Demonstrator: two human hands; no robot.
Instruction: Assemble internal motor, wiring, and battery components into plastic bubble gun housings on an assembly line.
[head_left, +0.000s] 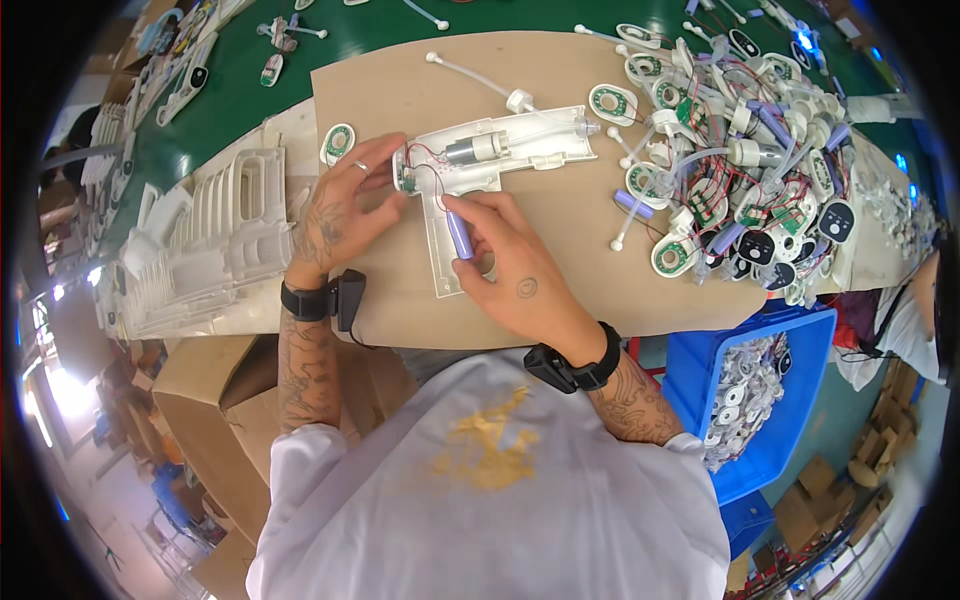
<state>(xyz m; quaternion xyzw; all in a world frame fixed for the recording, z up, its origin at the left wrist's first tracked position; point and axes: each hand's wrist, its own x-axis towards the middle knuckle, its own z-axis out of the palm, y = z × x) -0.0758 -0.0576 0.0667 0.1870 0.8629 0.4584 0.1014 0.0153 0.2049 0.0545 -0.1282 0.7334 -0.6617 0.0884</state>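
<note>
A white L-shaped plastic housing (560, 150) lies open on the cardboard sheet, with a grey-and-white motor (472, 149) and a clear tube inside. My right hand (525, 275) pinches a purple cylindrical battery (458, 235) between thumb and fingers, over the housing's lower arm (440, 262). Red wires run from near the battery up to a small circuit board (406, 178) in a white end piece. Around that end piece are the fingers and thumb of my left hand (338, 220), closed on its edges. A white nozzle fitting (519, 101) on a tube touches the housing's upper side.
To the right lies a big heap of wired assemblies (740, 170). White housing shells (210, 240) are stacked on the left. One oval board piece (339, 143) sits beyond my left hand. Below the table's right edge stands a blue bin (775, 440) of small parts; a cardboard box (200, 390) is lower left.
</note>
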